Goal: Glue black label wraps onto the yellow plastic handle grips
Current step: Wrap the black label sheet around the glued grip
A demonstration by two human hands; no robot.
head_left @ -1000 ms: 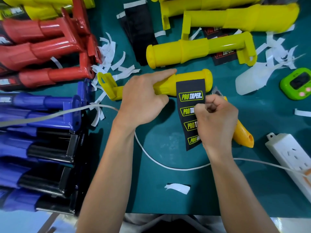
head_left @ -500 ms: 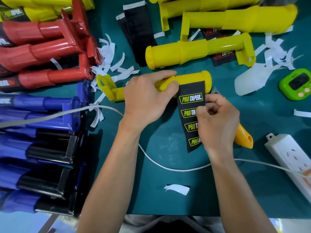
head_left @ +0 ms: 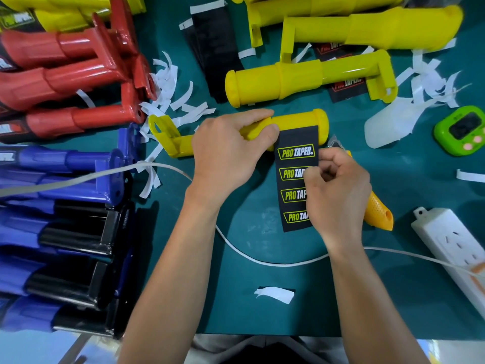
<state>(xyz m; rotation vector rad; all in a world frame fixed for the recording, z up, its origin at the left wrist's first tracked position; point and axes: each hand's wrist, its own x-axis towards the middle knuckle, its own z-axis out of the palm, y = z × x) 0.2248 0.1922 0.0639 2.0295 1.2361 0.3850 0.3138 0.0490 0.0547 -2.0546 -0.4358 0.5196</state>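
Observation:
A yellow handle grip [head_left: 299, 122] lies across the green mat [head_left: 262, 258] in the middle. My left hand [head_left: 225, 153] grips its shaft, thumb and fingers curled round it. A black label wrap [head_left: 294, 166] printed PRO TAPER hangs from the grip's thick end toward me. My right hand [head_left: 338, 190] pinches the label's right edge about halfway down. Under that hand lies a yellow glue gun [head_left: 378, 211], mostly hidden.
More yellow grips [head_left: 301, 77] lie behind. Red grips [head_left: 65, 74] and blue grips [head_left: 65, 158] are stacked at left. Spare black labels [head_left: 215, 48], white backing strips [head_left: 168, 85], a green timer [head_left: 462, 130], a white power strip [head_left: 451, 245] and a white cable [head_left: 262, 261] surround the work.
My left hand's index finger, stretched along the grip before, has curled round the shaft. The label's top edge now lies higher on the grip. My right hand has stayed on the label.

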